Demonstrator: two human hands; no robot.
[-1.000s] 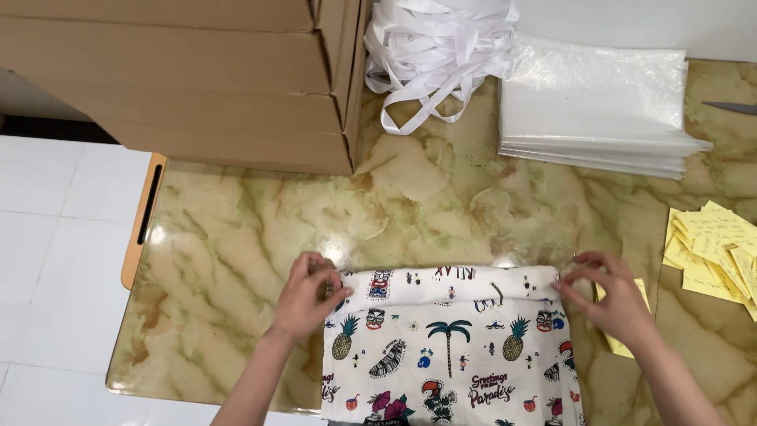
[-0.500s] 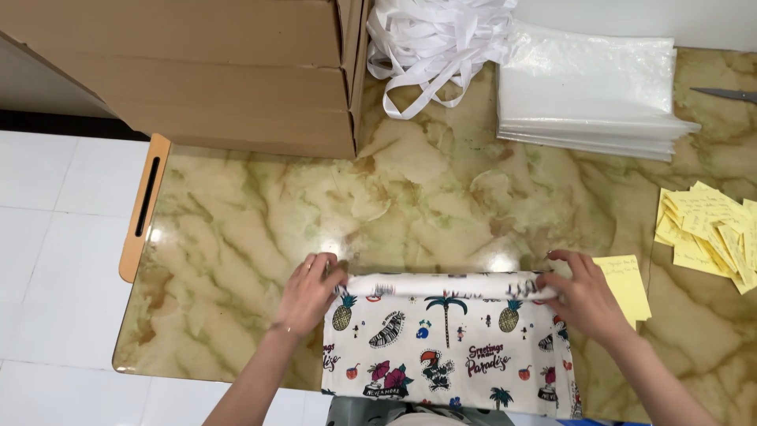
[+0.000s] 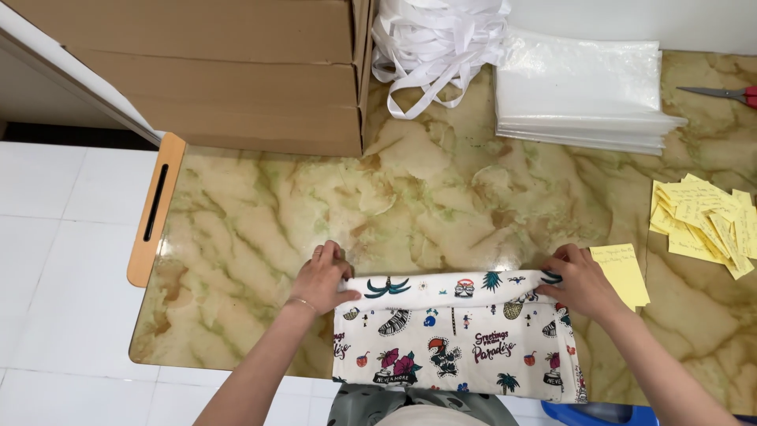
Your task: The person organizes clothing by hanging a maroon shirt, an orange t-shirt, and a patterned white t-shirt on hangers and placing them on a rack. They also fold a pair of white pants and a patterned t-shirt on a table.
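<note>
A white printed cloth (image 3: 453, 335) with palm trees, pineapples and other small pictures lies at the near edge of the marble-patterned table (image 3: 441, 205). Its far edge is rolled into a narrow fold. My left hand (image 3: 322, 276) grips the left end of that fold, fingers curled over it. My right hand (image 3: 579, 282) grips the right end in the same way. The cloth's near part hangs over the table's front edge.
Brown cardboard boxes (image 3: 229, 71) stand at the back left, a pile of white straps (image 3: 438, 39) beside them. A stack of clear plastic bags (image 3: 583, 95) lies at the back right. Yellow paper slips (image 3: 706, 221), one slip (image 3: 623, 272) by my right hand, scissors (image 3: 721, 93), a wooden board (image 3: 156, 207) at the left edge.
Both hands have folded the cloth's far edge toward me, so the visible cloth is shorter and the fold lies nearer the table's front edge.
</note>
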